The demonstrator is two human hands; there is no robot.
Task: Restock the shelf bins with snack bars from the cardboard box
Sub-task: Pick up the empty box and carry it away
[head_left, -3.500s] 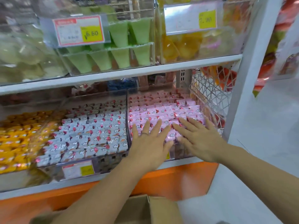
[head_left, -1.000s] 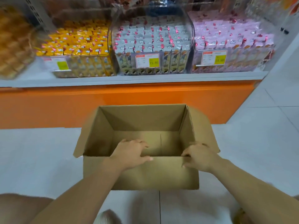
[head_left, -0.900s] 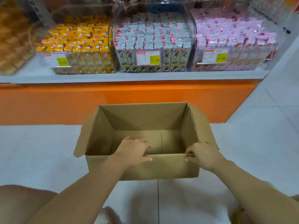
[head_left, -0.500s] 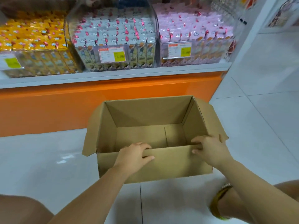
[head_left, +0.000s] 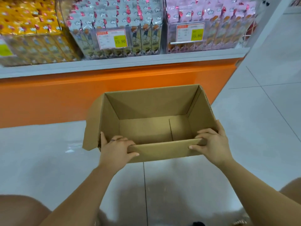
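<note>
**Hands spread to the box's near corners**

Both hands have slid outward along the near wall since half a second ago, when the left one sat closer to its middle.

At the lower left edge is the left knee [head_left: 19,209], with bare floor [head_left: 40,152] open from it up to the orange base [head_left: 65,95]. One flap [head_left: 92,126] hangs outward on the left side of the box [head_left: 151,103]. The left hand [head_left: 116,150] clamps the near left corner, fingers hooked over the rim and thumb on the outer face, with one ring [head_left: 113,140] on a finger.

The one box stands open with nothing inside. Its far rim meets the base in view. Whether they touch, or whether the box rests on the floor, I cannot tell.

The right hand [head_left: 211,144] clamps the near right corner the same way. Right of it the tiles run open past the end of the base, and the right knee [head_left: 291,186] shows at the frame's edge.

Above the base, a white shelf [head_left: 130,62] carries a yellow bin [head_left: 32,35], a silver bin [head_left: 114,15] and a pink bin [head_left: 211,12], three in all, each packed with bars [head_left: 143,36]. There are three tags [head_left: 111,39]. The leftmost is cut by the frame, and the other two read 15.80.
</note>
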